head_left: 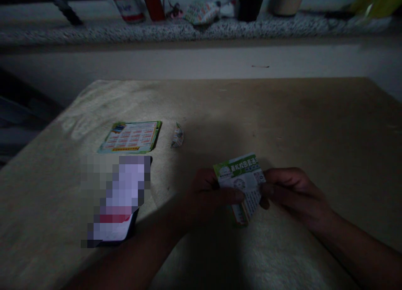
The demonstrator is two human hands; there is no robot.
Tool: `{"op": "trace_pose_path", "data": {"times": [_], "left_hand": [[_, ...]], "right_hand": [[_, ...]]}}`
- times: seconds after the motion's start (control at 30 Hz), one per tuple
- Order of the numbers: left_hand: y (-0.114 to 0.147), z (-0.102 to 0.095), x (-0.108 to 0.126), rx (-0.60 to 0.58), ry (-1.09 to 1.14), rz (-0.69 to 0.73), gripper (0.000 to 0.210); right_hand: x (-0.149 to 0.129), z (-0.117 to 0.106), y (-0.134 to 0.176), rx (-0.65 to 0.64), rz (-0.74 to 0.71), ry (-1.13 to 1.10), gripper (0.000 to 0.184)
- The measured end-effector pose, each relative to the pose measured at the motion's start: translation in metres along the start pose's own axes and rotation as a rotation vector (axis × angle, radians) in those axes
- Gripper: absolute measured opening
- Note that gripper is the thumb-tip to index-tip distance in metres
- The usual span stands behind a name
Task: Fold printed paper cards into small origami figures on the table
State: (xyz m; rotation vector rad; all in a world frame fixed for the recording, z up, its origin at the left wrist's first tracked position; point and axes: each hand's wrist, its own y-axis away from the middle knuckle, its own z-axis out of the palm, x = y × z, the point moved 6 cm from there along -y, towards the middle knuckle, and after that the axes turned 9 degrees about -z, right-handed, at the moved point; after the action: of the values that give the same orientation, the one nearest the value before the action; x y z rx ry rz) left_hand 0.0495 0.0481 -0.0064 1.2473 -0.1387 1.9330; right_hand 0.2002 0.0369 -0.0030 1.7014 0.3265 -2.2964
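Observation:
A partly folded printed paper card [246, 183], green and white with a diagonal fold edge, is held just above the table between both hands. My left hand [213, 193] grips it from the left, its thumb lying across the front face. On the right edge, my right hand [292, 193] pinches the card between thumb and fingers. Left of the hands lies a small crumpled or folded piece of printed paper [177, 135]. Farther left is a stack of green-bordered printed cards [132, 137] lying flat.
A phone [122, 198] with a lit, blurred screen lies on the table [201, 101] near my left forearm. Behind the table runs a speckled stone ledge [176, 32] with a red and white can [127, 5], a red bottle [153, 5], a crumpled wrapper [201, 12] and dark containers.

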Motion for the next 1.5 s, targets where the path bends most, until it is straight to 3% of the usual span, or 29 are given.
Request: {"op": "trace_pose_path", "data": {"times": [0.23, 0.37, 0.5, 0.67, 0.83, 1.0, 1.1, 1.2, 1.33, 1.5], "left_hand": [[0.002, -0.002, 0.002, -0.027, -0.037, 0.057, 0.019], [0.006, -0.012, 0.001, 0.129, -0.174, 0.093, 0.012], [0.008, -0.016, 0.001, 0.278, -0.383, 0.119, 0.02], [0.014, -0.012, 0.019, 0.418, -0.735, 0.353, 0.014], [0.023, 0.001, 0.038, 0.396, -0.988, 0.669, 0.006], [0.032, 0.003, 0.045, 0.438, -1.132, 0.755, 0.015], [0.035, 0.002, 0.045, 0.435, -1.112, 0.767, 0.026], [0.032, 0.002, 0.041, 0.351, -0.963, 0.719, 0.034], [0.027, 0.004, 0.037, 0.293, -0.823, 0.666, 0.022], [0.028, 0.005, 0.036, 0.294, -0.788, 0.737, 0.015]], "right_hand": [[-0.003, -0.003, 0.002, 0.039, -0.084, 0.111, 0.024], [-0.005, -0.008, 0.001, 0.14, -0.119, 0.203, 0.012], [-0.011, -0.01, 0.002, 0.212, -0.185, 0.289, 0.008], [-0.018, -0.011, 0.005, 0.272, -0.262, 0.353, 0.007], [-0.026, -0.007, 0.006, 0.279, -0.346, 0.398, 0.022], [-0.036, -0.004, 0.009, 0.236, -0.477, 0.551, 0.028], [-0.037, -0.006, 0.013, 0.22, -0.533, 0.639, 0.032], [-0.036, -0.008, 0.016, 0.187, -0.583, 0.657, 0.034], [-0.036, -0.005, 0.014, 0.115, -0.633, 0.635, 0.037], [-0.043, 0.005, 0.013, 0.05, -0.728, 0.683, 0.035]]}}
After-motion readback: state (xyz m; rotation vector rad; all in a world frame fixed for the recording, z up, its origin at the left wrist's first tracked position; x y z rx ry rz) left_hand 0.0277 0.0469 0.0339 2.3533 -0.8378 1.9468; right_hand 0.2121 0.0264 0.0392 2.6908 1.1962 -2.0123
